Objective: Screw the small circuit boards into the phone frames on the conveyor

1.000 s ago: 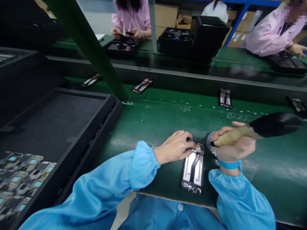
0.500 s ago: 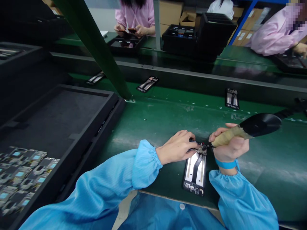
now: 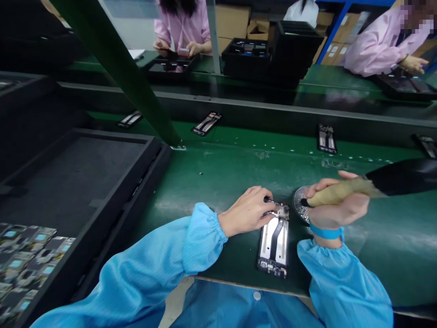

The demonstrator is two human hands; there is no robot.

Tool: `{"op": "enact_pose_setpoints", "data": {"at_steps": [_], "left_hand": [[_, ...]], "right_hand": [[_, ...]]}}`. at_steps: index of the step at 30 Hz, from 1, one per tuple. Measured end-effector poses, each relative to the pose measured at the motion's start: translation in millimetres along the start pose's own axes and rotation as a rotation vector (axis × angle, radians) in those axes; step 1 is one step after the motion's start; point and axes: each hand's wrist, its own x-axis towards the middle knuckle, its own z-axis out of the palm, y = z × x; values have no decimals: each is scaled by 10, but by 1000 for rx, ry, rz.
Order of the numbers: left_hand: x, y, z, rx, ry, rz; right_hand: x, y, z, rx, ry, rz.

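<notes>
An opened phone (image 3: 274, 243) lies on the green bench in front of me, its inner side facing up with a dark flat cable down the middle. My left hand (image 3: 247, 212) is closed on its upper left edge, with the fingertips over the small parts at the top. My right hand (image 3: 341, 207) grips an electric screwdriver (image 3: 403, 180) with a tape-wrapped yellowish grip and a black body. The tool lies tilted, its tip end over a round silvery dish (image 3: 300, 205) with a dotted surface. The hand hides part of that dish.
A black foam tray (image 3: 112, 159) with several circuit boards (image 3: 30, 255) stands at my left. More opened phones (image 3: 207, 123) lie along the back of the bench. A green post (image 3: 119, 68) slants up at the left. Across the divider, co-workers (image 3: 182, 27) handle things beside black trays (image 3: 290, 52).
My right hand has drawn the screwdriver away from the phone's top to the right, and the round dish now shows. My left hand stays on the phone. The view has shifted slightly.
</notes>
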Motion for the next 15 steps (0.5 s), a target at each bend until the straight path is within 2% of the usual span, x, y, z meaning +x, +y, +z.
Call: {"op": "enact_pose_setpoints", "data": {"at_steps": [8, 15], "left_hand": [[7, 10, 53, -22, 26, -20], [-125, -34, -40, -25, 43, -22]], "right_hand": [[72, 50, -78, -51, -49, 70], [66, 74, -91, -54, -67, 101]]}}
